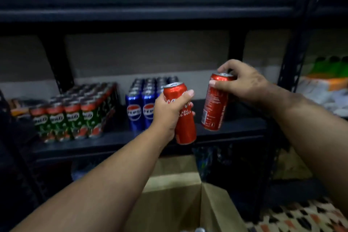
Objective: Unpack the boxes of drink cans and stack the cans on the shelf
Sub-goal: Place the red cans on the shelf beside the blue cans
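- An open cardboard box [180, 203] sits bottom centre.
- The left hand [169, 115] wraps its fingers round a red can [185, 118] mid-frame.
- The right hand [243, 83] pinches a second red can [214, 107] by its rim.
- On the shelf [226, 128] behind stand blue cans [143, 105] and, further left, green cans [75, 115].

Glossy metal cans [185, 117], matt cardboard box [169, 203]

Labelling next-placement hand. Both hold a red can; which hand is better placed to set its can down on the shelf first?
Right, probably. The right hand holds its red can by the top rim, upright, over the bare shelf board beside the blue cans. The left hand wraps its tilted can mid-body, at the shelf's front edge.
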